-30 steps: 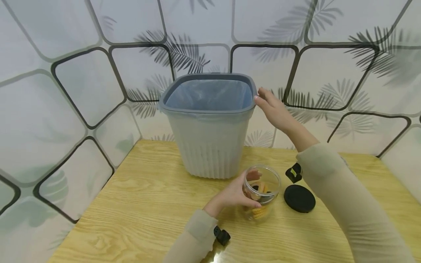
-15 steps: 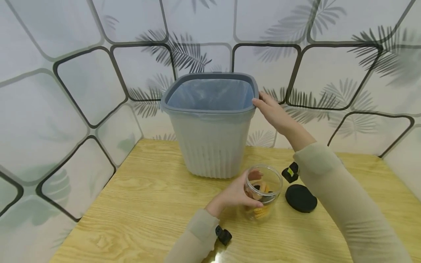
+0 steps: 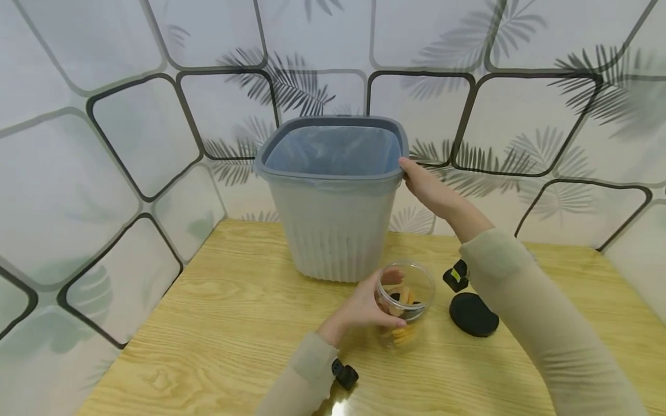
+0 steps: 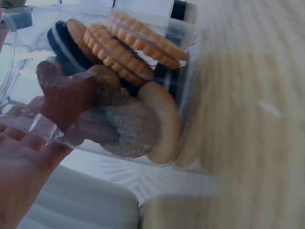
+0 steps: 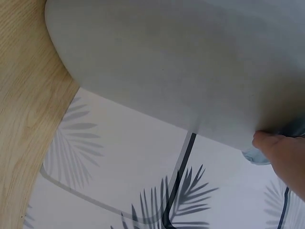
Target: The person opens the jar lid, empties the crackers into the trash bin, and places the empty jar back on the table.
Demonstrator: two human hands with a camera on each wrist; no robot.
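Note:
My left hand [image 3: 364, 306] grips a clear jar [image 3: 420, 315] by its left side, in front of the trash bin. Inside the jar lie several cookies [image 4: 119, 52], some ridged sandwich ones, one dark with a pale filling and others round and brown. The jar's mouth has no lid on it. A pale grey trash bin [image 3: 333, 231] with a blue-grey rim and a bluish plastic liner [image 3: 333, 151] stands at the back. At its right front corner my right hand [image 3: 429, 188] holds the rim, its fingertips partly hidden; the right wrist view shows that hand [image 5: 286, 160] against the bin's edge.
A round black lid [image 3: 472, 315] lies on the wooden table [image 3: 224, 323], right of the jar. Behind the bin rises a wall [image 3: 416, 34] with leaf patterns and dark lines. A black wrist camera [image 3: 455, 276] sits by the right sleeve, another [image 3: 346, 375] by the left.
My right hand has moved in from beside the bin onto its rim and its fingers have closed there. My left hand and the jar have shifted slightly left.

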